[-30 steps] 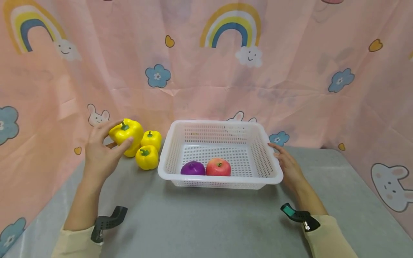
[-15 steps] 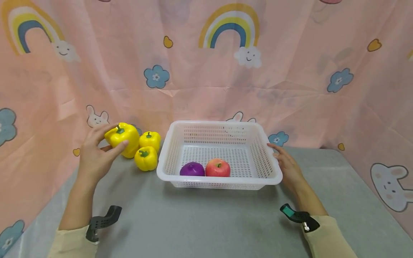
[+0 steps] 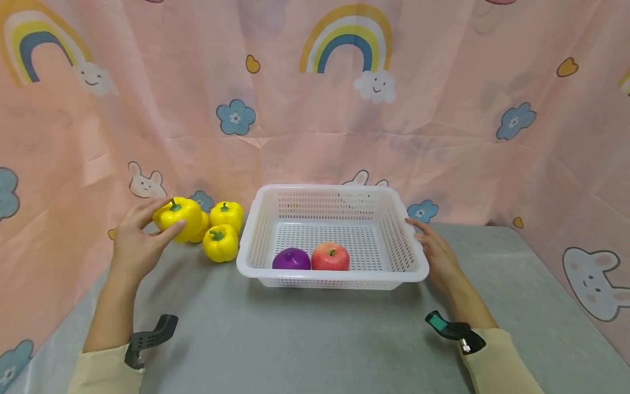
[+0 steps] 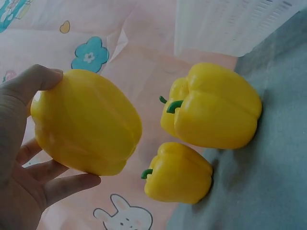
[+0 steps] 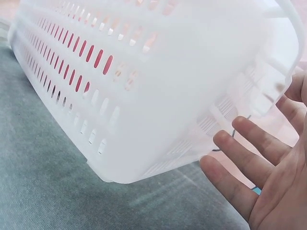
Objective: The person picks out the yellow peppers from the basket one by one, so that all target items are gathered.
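Observation:
My left hand (image 3: 135,241) holds a yellow bell pepper (image 3: 172,218) between thumb and fingers at the table's left. In the left wrist view that pepper (image 4: 86,122) hangs apart from the others, with fingertips below it and the thumb on top. Several more yellow peppers with green stems stand to its right, including a front one (image 3: 220,244) and a back one (image 3: 227,214). My right hand (image 3: 439,254) touches the right rim of a white plastic basket (image 3: 334,276). Its fingers (image 5: 242,163) are extended beside the basket wall.
Inside the basket, near its front wall, lie a purple onion-like vegetable (image 3: 291,259) and a red apple (image 3: 331,256). The grey table (image 3: 305,339) extends in front. A pink printed cloth (image 3: 295,148) hangs behind it.
My left hand has moved left and down with the held pepper, showing more of a pepper behind it. The right hand stays at the basket rim.

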`<act>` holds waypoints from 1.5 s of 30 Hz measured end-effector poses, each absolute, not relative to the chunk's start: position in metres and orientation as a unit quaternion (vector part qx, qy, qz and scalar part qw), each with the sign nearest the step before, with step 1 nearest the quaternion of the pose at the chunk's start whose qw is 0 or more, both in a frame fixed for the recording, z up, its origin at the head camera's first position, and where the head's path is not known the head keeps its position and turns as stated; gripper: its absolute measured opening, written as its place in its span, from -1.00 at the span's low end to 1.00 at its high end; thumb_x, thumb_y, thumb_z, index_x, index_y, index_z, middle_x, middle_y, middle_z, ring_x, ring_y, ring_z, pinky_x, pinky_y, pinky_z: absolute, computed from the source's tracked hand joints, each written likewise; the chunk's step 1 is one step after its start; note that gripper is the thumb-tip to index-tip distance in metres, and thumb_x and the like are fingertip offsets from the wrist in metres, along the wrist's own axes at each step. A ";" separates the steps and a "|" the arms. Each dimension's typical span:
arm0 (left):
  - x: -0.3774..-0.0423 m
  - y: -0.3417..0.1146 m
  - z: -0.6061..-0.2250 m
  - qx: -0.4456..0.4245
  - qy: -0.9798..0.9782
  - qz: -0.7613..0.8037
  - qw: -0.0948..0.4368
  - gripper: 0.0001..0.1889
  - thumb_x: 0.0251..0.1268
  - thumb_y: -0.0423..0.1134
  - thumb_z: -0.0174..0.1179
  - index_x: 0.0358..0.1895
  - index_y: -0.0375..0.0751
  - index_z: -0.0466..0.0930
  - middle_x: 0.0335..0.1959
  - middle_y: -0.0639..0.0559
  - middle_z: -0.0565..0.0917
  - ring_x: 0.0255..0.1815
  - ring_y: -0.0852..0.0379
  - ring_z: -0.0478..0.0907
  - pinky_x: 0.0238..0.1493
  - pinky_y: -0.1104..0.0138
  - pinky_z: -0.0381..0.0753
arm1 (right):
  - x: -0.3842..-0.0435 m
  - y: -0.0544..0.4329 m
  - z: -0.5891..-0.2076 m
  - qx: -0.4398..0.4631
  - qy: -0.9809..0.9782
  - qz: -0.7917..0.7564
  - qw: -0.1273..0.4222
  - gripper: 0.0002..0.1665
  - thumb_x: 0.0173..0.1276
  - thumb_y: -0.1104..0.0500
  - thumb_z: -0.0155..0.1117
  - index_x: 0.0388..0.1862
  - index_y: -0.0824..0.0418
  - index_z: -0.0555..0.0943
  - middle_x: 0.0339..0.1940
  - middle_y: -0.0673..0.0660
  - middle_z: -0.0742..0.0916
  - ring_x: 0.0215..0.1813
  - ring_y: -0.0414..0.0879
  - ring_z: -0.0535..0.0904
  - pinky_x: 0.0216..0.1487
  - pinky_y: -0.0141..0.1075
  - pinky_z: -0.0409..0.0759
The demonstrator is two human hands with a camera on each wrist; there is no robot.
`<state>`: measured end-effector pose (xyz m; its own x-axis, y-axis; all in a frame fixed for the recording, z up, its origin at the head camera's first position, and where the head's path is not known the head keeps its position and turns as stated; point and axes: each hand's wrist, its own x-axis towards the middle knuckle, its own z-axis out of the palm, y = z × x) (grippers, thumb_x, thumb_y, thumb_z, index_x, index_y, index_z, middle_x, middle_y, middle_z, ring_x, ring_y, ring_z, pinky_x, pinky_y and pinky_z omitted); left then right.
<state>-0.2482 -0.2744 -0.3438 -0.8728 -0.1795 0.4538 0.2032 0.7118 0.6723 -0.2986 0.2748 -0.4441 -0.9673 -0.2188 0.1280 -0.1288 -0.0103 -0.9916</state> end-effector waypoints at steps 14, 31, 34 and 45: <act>-0.254 -0.287 -0.354 0.001 -0.905 -0.374 0.205 -0.37 0.37 -0.05 0.31 0.44 -0.19 0.43 0.43 -0.35 0.39 0.40 -0.46 0.31 0.29 -0.39 0.39 | -0.297 0.273 -0.447 -0.129 0.698 -0.704 0.021 -0.45 0.68 -0.02 -0.16 0.57 0.02 0.22 0.25 -0.18 0.56 0.06 -0.31 0.67 -0.03 -0.41 0.73; -0.260 -0.299 -0.372 0.009 -0.900 -0.401 0.172 -0.39 0.37 -0.04 0.30 0.42 -0.20 0.45 0.46 -0.36 0.36 0.47 -0.44 0.23 0.39 -0.39 0.28 | -0.298 0.276 -0.447 -0.136 0.691 -0.710 0.022 -0.48 0.68 0.00 -0.16 0.55 0.00 0.24 0.21 -0.20 0.60 0.04 -0.32 0.67 -0.06 -0.42 0.73; -0.260 -0.300 -0.374 0.011 -0.904 -0.397 0.158 -0.37 0.36 -0.01 0.30 0.42 -0.19 0.45 0.49 -0.33 0.33 0.48 -0.45 0.22 0.38 -0.40 0.28 | -0.298 0.276 -0.446 -0.136 0.691 -0.710 0.022 -0.47 0.68 0.00 -0.16 0.55 0.00 0.24 0.21 -0.20 0.61 0.03 -0.32 0.68 -0.05 -0.41 0.73; -0.261 -0.308 -0.384 0.016 -0.908 -0.398 0.131 -0.32 0.36 0.04 0.30 0.45 -0.18 0.40 0.49 -0.34 0.32 0.47 -0.48 0.23 0.36 -0.41 0.30 | -0.298 0.274 -0.444 -0.126 0.709 -0.693 0.020 -0.44 0.68 -0.04 -0.15 0.57 -0.01 0.22 0.24 -0.20 0.57 0.06 -0.33 0.66 -0.03 -0.41 0.72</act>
